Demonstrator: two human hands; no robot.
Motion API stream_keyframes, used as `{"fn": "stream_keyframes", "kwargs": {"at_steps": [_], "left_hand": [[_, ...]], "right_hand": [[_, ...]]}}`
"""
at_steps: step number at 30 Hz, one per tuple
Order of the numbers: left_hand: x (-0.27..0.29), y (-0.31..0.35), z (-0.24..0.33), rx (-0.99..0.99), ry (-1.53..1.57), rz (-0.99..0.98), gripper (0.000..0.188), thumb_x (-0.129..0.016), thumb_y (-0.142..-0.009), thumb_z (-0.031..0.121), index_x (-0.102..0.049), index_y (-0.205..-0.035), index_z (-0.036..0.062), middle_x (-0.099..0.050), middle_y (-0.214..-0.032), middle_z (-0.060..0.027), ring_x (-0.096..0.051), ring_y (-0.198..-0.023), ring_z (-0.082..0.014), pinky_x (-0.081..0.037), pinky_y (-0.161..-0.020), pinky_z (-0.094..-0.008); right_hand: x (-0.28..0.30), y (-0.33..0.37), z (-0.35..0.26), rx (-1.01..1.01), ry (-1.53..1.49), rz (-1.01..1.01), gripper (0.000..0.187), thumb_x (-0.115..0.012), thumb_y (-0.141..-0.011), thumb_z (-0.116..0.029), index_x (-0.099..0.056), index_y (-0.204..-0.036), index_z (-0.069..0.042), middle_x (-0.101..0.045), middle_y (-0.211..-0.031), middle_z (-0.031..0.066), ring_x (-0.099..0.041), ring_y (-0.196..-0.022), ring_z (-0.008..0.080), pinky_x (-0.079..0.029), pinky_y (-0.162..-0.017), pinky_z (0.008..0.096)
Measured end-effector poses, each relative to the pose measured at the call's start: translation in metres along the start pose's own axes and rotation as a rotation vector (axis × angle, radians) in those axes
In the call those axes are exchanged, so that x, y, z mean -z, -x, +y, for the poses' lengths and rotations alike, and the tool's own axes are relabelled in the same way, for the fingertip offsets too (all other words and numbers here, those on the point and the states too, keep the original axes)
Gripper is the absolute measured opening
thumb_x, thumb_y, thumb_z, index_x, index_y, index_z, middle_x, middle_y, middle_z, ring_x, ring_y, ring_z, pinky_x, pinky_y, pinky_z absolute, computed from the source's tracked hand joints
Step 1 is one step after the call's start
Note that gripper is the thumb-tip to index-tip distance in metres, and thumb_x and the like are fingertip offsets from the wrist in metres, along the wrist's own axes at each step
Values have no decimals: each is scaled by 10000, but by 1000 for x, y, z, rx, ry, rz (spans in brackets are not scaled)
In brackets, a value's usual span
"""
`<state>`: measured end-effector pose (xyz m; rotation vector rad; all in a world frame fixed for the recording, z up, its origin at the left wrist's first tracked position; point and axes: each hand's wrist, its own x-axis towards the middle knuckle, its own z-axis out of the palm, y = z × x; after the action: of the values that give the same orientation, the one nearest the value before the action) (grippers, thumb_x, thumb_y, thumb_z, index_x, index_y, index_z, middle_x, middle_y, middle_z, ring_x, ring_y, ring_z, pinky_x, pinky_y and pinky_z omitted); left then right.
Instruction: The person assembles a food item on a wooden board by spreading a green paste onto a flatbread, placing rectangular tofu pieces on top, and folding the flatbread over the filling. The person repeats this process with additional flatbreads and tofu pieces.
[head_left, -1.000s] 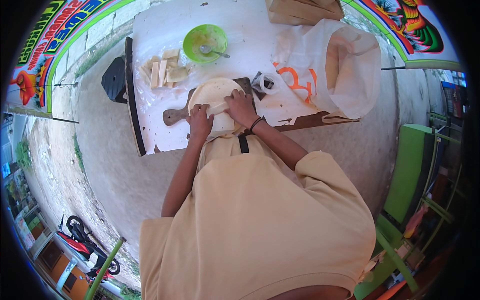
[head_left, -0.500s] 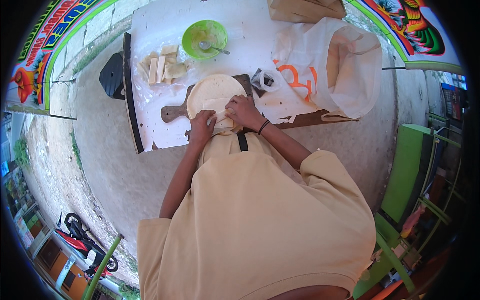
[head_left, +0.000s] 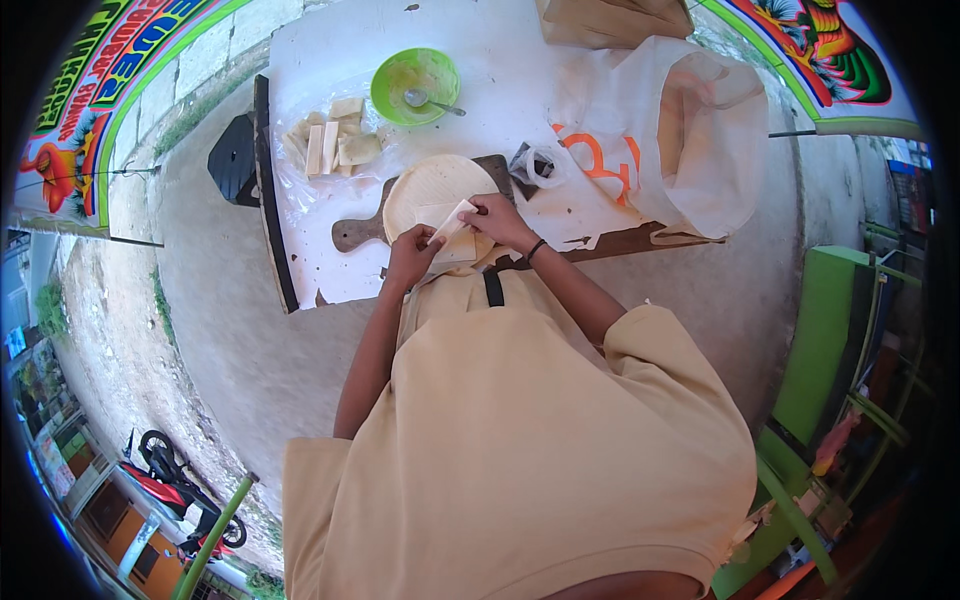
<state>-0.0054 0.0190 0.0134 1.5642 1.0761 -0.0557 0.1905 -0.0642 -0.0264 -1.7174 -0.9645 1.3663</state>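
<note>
Roll [head_left: 454, 221] is pinched near its 2 ends by the left hand [head_left: 410, 256] and right hand [head_left: 502, 221], over the near side of the board [head_left: 354, 234], and could be unfurled if either grip were loosened.

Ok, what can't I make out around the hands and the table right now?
Head view, underside of the pale strip: hidden by the strip itself and the fingers of the left hand and right hand.
Head view, far end of the brown package: cut off by the top edge.
Head view, fine texture inside the green bowl: too small.
</note>
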Motion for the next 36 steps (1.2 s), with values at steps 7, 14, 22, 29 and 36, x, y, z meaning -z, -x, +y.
{"fn": "stream_keyframes", "kwargs": {"at_steps": [7, 14, 22, 29, 36], "left_hand": [[14, -17, 4, -110, 52, 110, 317, -653, -884, 244, -624, -1038, -32, -675, -827, -98, -617, -755, -139, -483, -712, -300], [132, -68, 26, -101, 270, 653, 290, -661, -887, 204, -628, -991, -65, -664, -754, -50, -560, -648, -72, -431, -591, -243], [145, -84, -9, -62, -394, 921, 379, -688, -784, 202, -609, -1116, 36, -568, -1091, -205, -537, -1008, -386, -424, -902, -446], [21, -16, -10, -51, -155, 344, 476, -770, -743, 211, -585, -1140, 25, -649, -951, -141, -618, -734, -217, -506, -692, -357], [-15, -5, -25, -133, -264, 423, 595, -814, -674, 195, -504, -1158, 42, -525, -1064, -162, -534, -1007, -314, -444, -858, -417]], "right_hand": [[-27, 5, 2, -18, -274, 129, 427, -666, -866, -226, -561, -1204, 13, -647, -800, 98, -648, -738, 130, -503, -669, 264], [-26, 1, 18, -22, -144, 51, 387, -625, -917, -210, -527, -1214, 19, -604, -862, 46, -595, -758, 98, -503, -691, 240], [-14, 3, 13, -46, -214, -39, 328, -613, -919, -186, -548, -1175, 9, -587, -791, 8, -582, -702, 81, -500, -642, 232], [-5, 17, -16, 179, 209, 251, 284, -643, -811, -87, -619, -1094, -64, -603, -879, 118, -616, -767, 241, -508, -710, 354], [-16, 30, -34, 349, 602, 139, 294, -682, -770, -161, -655, -1062, -142, -535, -972, 86, -536, -966, 270, -477, -809, 389]]}}
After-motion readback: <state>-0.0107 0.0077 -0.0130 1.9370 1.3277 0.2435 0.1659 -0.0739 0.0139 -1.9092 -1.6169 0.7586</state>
